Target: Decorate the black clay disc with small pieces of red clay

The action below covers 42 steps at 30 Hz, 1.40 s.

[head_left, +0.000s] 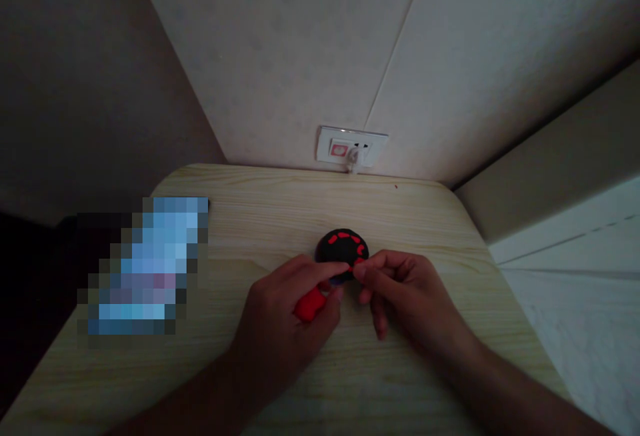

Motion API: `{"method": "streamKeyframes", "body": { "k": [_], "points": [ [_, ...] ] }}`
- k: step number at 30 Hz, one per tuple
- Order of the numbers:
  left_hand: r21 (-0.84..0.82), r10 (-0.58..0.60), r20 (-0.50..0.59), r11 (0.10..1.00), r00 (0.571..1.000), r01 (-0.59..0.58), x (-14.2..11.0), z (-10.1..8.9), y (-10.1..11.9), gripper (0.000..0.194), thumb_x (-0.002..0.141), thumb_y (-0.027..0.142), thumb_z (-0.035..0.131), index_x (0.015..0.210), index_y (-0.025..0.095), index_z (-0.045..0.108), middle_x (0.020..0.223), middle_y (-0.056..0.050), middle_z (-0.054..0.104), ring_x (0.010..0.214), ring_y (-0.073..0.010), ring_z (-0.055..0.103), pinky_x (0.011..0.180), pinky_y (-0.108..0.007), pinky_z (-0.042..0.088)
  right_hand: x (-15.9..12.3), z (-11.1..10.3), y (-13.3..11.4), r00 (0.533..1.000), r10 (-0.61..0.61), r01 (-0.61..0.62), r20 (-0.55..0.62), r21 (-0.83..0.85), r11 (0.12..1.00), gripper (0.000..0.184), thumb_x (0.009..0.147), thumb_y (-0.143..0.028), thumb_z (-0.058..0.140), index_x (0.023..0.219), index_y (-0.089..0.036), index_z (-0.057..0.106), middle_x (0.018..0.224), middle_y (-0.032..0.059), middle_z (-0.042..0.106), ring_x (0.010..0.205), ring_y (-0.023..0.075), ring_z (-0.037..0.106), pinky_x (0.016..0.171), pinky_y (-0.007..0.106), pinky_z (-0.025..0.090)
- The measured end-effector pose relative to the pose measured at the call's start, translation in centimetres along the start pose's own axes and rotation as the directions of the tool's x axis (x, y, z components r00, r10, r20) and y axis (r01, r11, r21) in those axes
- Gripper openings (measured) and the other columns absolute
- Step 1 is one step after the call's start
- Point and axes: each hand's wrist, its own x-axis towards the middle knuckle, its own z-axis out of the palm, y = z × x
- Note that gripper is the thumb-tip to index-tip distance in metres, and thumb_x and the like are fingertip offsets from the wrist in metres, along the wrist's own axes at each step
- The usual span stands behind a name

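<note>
A round black disc (339, 248) lies on the wooden tabletop, with several small red pieces set along its edge like a ring. My left hand (287, 303) curls around a red lump (310, 303) that looks like modelling clay, and its index finger reaches onto the disc's near edge. From the right, my right hand (405, 286) has thumb and index finger pressed together at the disc's near right rim, by a bit of red. Whether a piece sits between those fingertips is hidden. The near side of the disc is partly covered by my fingers.
A blurred-out phone-like screen (155, 263) rests on the left of the table (260, 203). On the wall behind is a socket plate (327, 143) with a plug (354, 157) in it. A pale ledge borders the table at right.
</note>
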Motion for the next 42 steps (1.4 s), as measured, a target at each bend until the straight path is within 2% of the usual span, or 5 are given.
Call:
{"method": "streamKeyframes", "body": {
  "k": [6,13,21,30,42],
  "points": [
    [0.088,0.046,0.036,0.995,0.998,-0.049,-0.38,0.22,-0.38,0.034,0.090,0.013,0.064,0.121,0.021,0.074,0.091,-0.003,0.071,0.078,-0.0157,0.069,0.070,-0.028,0.055,0.06,0.05,-0.20,1.000,0.013,-0.013,-0.014,-0.008,1.000,0.032,0.075,-0.042,0.087,0.072,-0.015,0.070,0.058,-0.0007,0.072,0.031,0.0071,0.057,0.030,0.013,0.046],
    [0.082,0.027,0.039,0.996,0.999,-0.030,-0.08,0.10,-0.22,0.032,0.090,0.013,0.062,0.119,0.021,0.074,0.089,-0.003,0.071,0.077,-0.0156,0.068,0.070,-0.028,0.055,0.17,-0.09,-0.13,0.999,0.039,-0.038,-0.024,0.029,0.999,0.034,0.066,-0.035,0.093,0.069,-0.015,0.065,0.056,-0.0007,0.072,0.031,0.0097,0.059,0.029,0.014,0.046],
    [0.077,0.025,0.035,0.997,0.999,-0.028,-0.28,0.01,-0.21,0.031,0.090,0.013,0.063,0.118,0.021,0.074,0.089,-0.002,0.071,0.076,-0.0150,0.068,0.071,-0.028,0.055,0.37,-0.28,-0.13,0.999,0.033,-0.032,-0.030,0.028,0.999,0.036,0.066,-0.034,0.092,0.071,-0.016,0.062,0.057,-0.0008,0.072,0.031,0.0107,0.059,0.029,0.017,0.048],
    [0.072,0.068,0.028,0.995,0.997,-0.070,-0.19,-0.20,-0.02,0.031,0.090,0.011,0.063,0.118,0.020,0.073,0.087,-0.002,0.070,0.074,-0.0130,0.067,0.070,-0.025,0.055,0.39,-0.27,-0.38,0.998,0.058,-0.057,-0.028,0.015,0.998,0.040,0.070,-0.043,0.088,0.070,-0.017,0.057,0.058,-0.0014,0.071,0.032,0.0108,0.059,0.030,0.019,0.051],
    [0.054,0.033,0.008,0.998,0.999,-0.033,0.16,-0.21,0.04,0.023,0.088,0.010,0.064,0.105,0.020,0.076,0.087,-0.001,0.072,0.076,-0.0129,0.069,0.071,-0.023,0.056,0.70,0.10,-0.69,0.996,0.087,-0.087,-0.008,-0.092,0.992,0.054,0.063,-0.051,0.091,0.073,-0.019,0.049,0.064,-0.0026,0.071,0.038,0.0114,0.063,0.033,0.021,0.055]
  ]
}}
